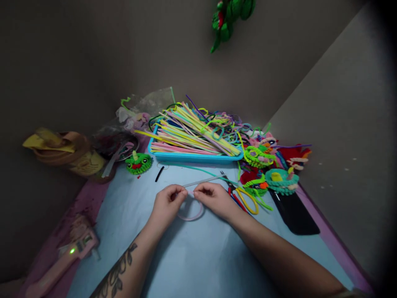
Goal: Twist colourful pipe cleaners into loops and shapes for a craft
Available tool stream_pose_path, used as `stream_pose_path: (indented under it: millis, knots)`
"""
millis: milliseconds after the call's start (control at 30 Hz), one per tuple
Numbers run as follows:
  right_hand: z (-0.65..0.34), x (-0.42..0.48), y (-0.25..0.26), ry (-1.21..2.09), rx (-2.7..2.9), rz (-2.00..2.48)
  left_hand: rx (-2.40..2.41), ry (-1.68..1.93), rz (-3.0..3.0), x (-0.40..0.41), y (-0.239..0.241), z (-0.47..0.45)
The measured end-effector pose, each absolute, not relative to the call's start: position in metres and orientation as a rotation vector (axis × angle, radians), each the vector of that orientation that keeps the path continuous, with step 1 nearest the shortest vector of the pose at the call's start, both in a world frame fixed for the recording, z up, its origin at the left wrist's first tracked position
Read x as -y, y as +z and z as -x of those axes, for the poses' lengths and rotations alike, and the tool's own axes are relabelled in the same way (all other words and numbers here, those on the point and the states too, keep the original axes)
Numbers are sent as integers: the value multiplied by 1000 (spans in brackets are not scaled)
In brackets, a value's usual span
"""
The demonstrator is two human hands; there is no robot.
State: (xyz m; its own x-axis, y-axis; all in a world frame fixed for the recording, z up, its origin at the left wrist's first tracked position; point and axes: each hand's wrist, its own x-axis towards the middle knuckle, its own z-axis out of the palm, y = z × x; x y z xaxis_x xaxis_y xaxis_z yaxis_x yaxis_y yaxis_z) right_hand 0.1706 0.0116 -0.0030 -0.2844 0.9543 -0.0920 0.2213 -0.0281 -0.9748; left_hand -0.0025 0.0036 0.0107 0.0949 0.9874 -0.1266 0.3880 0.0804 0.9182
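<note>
A pale pink pipe cleaner [190,219], bent into a loop, hangs between my two hands above the blue table cover. My left hand [169,203] pinches one end of it between thumb and fingertips. Close beside it, my right hand [214,198] pinches the other end, with a small gap between the fingertips. Just beyond my fingers lies a thin greyish stick [203,181], partly hidden by my hands. Scissors with yellow handles [249,203] and pliers with red and blue handles [236,198] rest right of my right hand.
A blue tray [198,157] heaped with pipe cleaners stands at the back. Green figure [139,162] sits left of it; colourful figures [282,181] crowd the right near a black phone [296,213]. A pink glue gun [65,260] with a lit green light lies front left.
</note>
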Motion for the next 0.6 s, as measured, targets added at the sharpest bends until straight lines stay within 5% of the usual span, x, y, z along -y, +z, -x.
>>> stream_pose_path:
  millis: [600]
  knots:
    - [-172,-11,-1,2160,825,1102,-1016,613,-719,-2,12,3]
